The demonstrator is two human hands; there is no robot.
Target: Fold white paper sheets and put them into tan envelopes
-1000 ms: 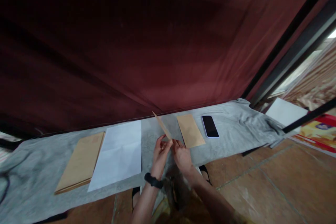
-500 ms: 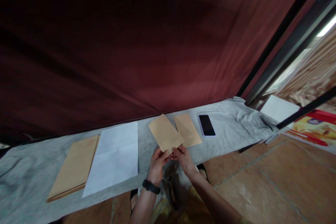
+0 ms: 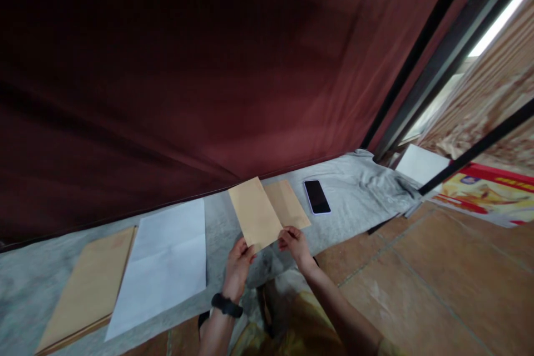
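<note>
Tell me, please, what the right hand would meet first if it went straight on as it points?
Probably the flat envelope on the grey cloth, just beyond the held envelope in the right hand; depth is hard to judge.

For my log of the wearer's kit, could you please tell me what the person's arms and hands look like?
The left hand and right hand are bare, without gloves. The forearms are bare too, no sleeves in view. A black wristband, perhaps a watch, circles the left wrist.
</note>
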